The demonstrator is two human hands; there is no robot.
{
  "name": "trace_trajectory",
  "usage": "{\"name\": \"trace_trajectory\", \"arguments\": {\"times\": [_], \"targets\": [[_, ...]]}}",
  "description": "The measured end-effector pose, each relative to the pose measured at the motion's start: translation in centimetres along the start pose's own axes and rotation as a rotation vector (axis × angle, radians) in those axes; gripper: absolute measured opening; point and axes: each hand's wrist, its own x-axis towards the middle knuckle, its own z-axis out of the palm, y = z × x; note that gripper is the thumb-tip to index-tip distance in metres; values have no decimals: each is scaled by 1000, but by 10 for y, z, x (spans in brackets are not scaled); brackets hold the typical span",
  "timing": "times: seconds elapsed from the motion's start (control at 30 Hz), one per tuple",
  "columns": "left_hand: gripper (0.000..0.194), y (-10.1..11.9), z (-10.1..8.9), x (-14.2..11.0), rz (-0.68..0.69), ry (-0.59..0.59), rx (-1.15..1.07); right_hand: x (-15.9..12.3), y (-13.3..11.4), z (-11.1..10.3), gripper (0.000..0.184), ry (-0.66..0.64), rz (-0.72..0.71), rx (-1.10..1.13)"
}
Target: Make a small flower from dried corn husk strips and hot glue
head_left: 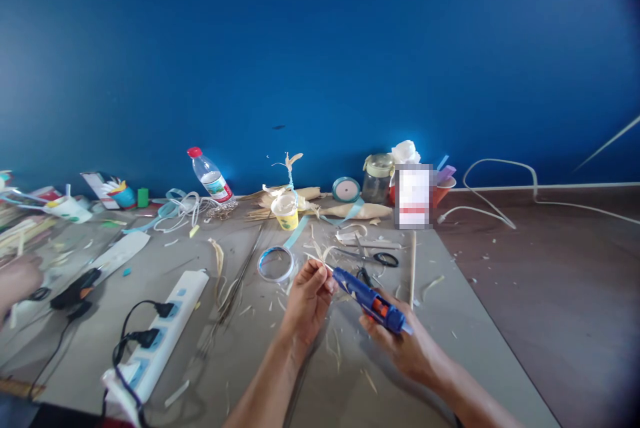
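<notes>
My right hand is wrapped around a blue hot glue gun, its nozzle pointing left and up toward my other hand. In my left hand, the fingers pinch some thin pale husk strips, which stick up beyond the fingertips. The nozzle tip is right by these strips; whether it touches them I cannot tell. Just left of that hand lies a roll of tape. Black-handled scissors rest on the table behind the glue gun.
A white power strip with black plugs lies front left. Behind stand a yellow cup, a tilted bottle and a glass jar. Another person's hand is at far left, near a black glue gun. Husk scraps litter the table.
</notes>
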Motion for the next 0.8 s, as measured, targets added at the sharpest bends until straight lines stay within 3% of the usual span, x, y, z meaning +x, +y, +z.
{"name": "trace_trajectory", "arguments": {"times": [0.8], "targets": [[14,-1,-4,2,32,-50,-7,0,3,-6,26,14,14,202]]}}
